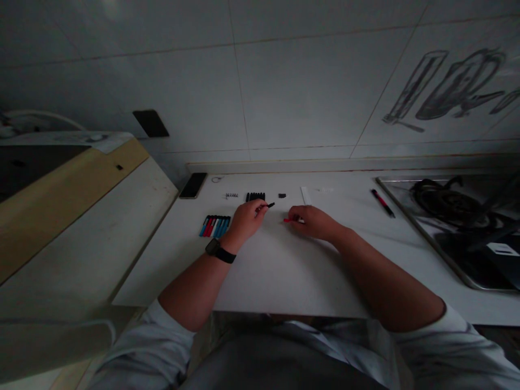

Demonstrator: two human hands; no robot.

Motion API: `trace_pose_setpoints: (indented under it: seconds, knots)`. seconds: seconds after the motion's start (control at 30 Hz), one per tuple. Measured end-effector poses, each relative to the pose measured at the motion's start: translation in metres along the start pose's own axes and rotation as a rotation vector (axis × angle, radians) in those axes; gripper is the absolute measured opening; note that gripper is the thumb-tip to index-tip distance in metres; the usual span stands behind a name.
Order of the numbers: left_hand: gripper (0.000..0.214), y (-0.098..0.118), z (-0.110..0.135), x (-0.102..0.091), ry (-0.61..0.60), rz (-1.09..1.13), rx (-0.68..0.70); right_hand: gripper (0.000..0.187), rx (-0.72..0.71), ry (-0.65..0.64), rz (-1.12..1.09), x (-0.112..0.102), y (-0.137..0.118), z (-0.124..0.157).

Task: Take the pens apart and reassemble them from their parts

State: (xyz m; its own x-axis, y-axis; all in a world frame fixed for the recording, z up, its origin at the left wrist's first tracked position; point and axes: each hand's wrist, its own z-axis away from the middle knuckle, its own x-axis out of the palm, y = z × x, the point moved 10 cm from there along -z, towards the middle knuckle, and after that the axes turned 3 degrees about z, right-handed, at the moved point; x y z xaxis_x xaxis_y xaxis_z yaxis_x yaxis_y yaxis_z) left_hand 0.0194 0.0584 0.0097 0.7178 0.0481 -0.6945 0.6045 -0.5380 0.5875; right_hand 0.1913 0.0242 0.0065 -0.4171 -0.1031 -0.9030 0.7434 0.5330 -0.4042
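My left hand (247, 218), with a black watch on its wrist, is closed on a small black pen part (271, 205) that pokes out past the fingertips. To its right, my right hand (309, 220) pinches a red pen barrel (287, 220), whose tip points left. The two parts are apart. Left of my left hand lies a row of red and blue pen barrels (215, 226). Behind that hand is a row of black pen parts (255, 196), partly hidden by it. Several small springs (232, 195) and a little dark pile of parts (281, 195) lie near them.
A phone (193, 185) and a ring (216, 179) lie at the back left of the white counter (280, 281). A white strip (304, 195) and small clear pieces (325, 190) sit behind my right hand. A red-and-black pen (382, 203) lies beside the gas stove (442, 238).
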Motion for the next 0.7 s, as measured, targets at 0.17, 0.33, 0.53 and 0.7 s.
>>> trace_pose_setpoints:
  seconds: [0.17,0.33,0.53,0.7]
  knots:
    - [0.015,0.003,0.0,-0.003,0.015,-0.009,0.033,0.014,0.085,0.275,-0.047,-0.034,0.012,0.001]
    - [0.014,0.004,0.0,-0.003,0.013,-0.017,0.044,0.02,0.094,0.395,-0.019,-0.045,0.015,0.004]
    - [0.013,0.004,0.0,-0.001,0.001,-0.009,0.048,0.021,0.089,0.401,0.008,-0.046,0.015,0.006]
    - [0.013,0.007,0.001,-0.001,-0.015,-0.005,0.065,0.02,0.061,0.391,0.027,-0.045,0.013,0.005]
